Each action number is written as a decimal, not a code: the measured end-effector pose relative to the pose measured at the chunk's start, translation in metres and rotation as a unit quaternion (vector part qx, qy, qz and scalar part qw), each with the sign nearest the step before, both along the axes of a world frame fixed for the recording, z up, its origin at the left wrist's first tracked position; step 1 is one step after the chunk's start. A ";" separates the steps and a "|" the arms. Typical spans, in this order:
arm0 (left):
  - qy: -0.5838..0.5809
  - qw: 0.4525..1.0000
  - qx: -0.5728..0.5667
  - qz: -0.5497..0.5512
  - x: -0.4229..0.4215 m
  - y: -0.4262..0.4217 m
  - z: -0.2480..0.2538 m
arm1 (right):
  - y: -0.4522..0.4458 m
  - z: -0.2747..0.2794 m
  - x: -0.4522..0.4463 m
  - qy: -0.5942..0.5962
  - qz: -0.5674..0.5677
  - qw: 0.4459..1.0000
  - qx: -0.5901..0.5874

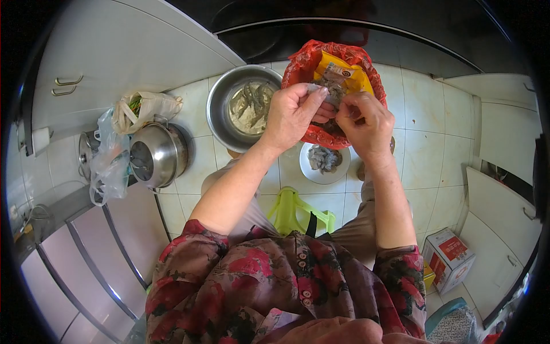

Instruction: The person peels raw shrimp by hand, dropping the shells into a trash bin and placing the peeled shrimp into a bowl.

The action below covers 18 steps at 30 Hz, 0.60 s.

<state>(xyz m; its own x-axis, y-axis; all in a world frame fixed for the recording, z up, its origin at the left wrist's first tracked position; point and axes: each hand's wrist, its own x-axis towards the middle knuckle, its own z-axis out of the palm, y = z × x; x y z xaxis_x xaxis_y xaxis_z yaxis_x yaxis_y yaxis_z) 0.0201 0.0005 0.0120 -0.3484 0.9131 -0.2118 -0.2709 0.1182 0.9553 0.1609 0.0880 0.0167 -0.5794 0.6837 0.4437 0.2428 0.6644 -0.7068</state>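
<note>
My left hand (291,113) pinches a greyish, translucent shrimp (330,99) between thumb and fingers, above a bin lined with a red plastic bag (299,67). Close beside it, my right hand (369,121) has its fingertips pressed together; whatever they grip is too small to make out. Inside the bin, a yellow packet (358,75) lies with brownish scraps around it. Left of the bin, a metal basin (216,109) holds several whole grey shrimp (256,100) in a little liquid. Below my hands, a white plate (309,172) carries a pile of peeled grey shrimp (324,159).
A green plastic stool (286,209) stands between my legs on the tiled floor. To the left are a lidded steel pot (160,155), a clear plastic bag (109,163) and a beige bag (154,109). A red and white carton (450,261) sits by the right cabinets.
</note>
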 end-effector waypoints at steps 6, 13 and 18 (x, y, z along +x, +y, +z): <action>0.006 1.000 -0.001 -0.005 -0.001 -0.001 0.001 | 0.000 0.004 0.003 0.007 -0.005 1.000 -0.012; -0.007 1.000 0.007 0.015 -0.002 0.000 0.001 | 0.002 0.008 0.006 0.011 -0.003 1.000 -0.019; 0.019 1.000 -0.005 0.011 -0.007 -0.002 0.000 | 0.002 0.009 0.011 0.013 -0.012 0.999 -0.038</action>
<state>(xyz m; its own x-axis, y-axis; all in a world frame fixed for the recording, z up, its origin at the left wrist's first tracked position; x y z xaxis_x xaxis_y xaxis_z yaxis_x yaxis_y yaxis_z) 0.0130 -0.0016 0.0118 -0.3766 0.9029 -0.2071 -0.2373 0.1220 0.9637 0.1719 0.0899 0.0255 -0.5523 0.7288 0.4047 0.2387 0.6034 -0.7609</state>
